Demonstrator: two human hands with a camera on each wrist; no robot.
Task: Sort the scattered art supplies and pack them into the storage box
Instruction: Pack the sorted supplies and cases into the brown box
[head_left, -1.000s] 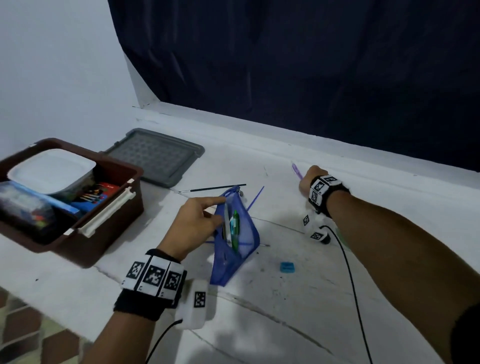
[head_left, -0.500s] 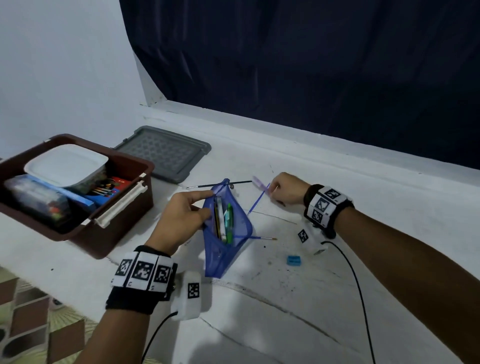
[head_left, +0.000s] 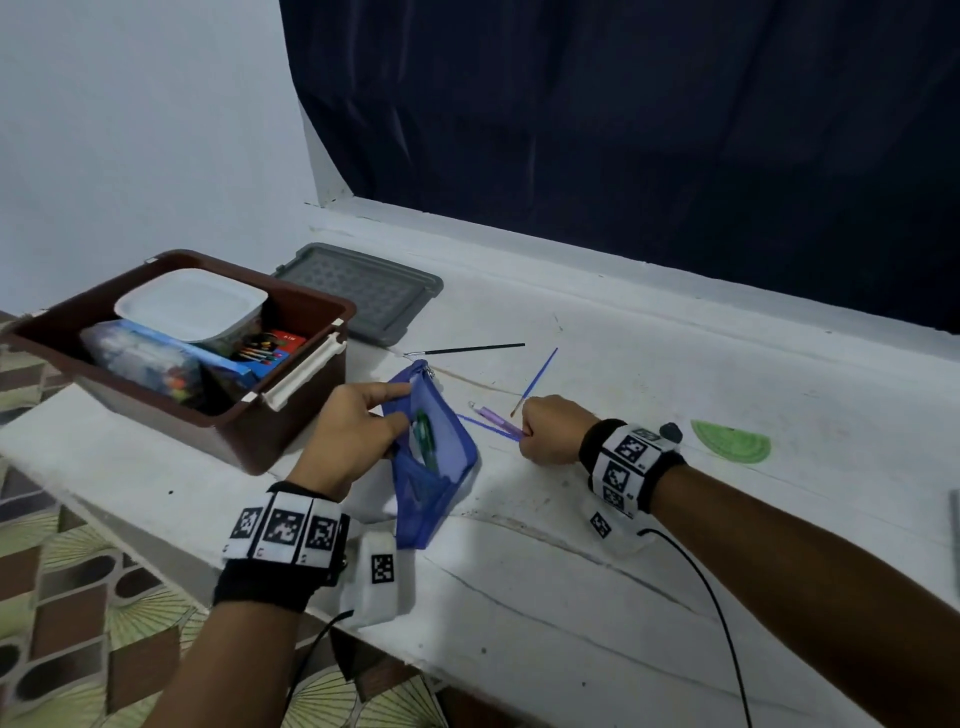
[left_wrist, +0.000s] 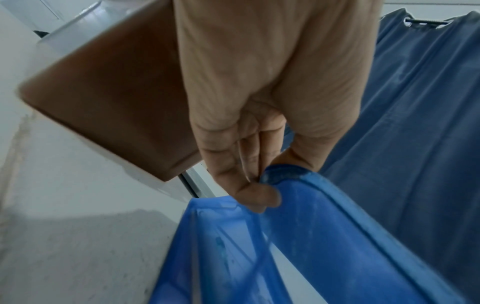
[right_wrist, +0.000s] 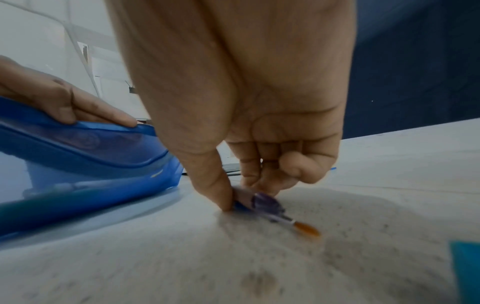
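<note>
At frame centre, your left hand (head_left: 353, 431) pinches the blue mesh pouch (head_left: 434, 462) open while your right hand (head_left: 550, 428) grips a purple pen (head_left: 496, 417) and blue paintbrush (right_wrist: 302, 225) on the bench (head_left: 571, 571), ready to insert.

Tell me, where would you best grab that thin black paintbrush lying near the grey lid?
Pinch the black paintbrush mid-handle from above, fingers either side of the shaft. It lies flat on the white table, slim, with open space around it.

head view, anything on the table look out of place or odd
Nothing damaged or spilled. A black brush, a blue brush and a green protractor lie loose on the white table, unpacked; the grey lid sits behind the brown box.
</note>
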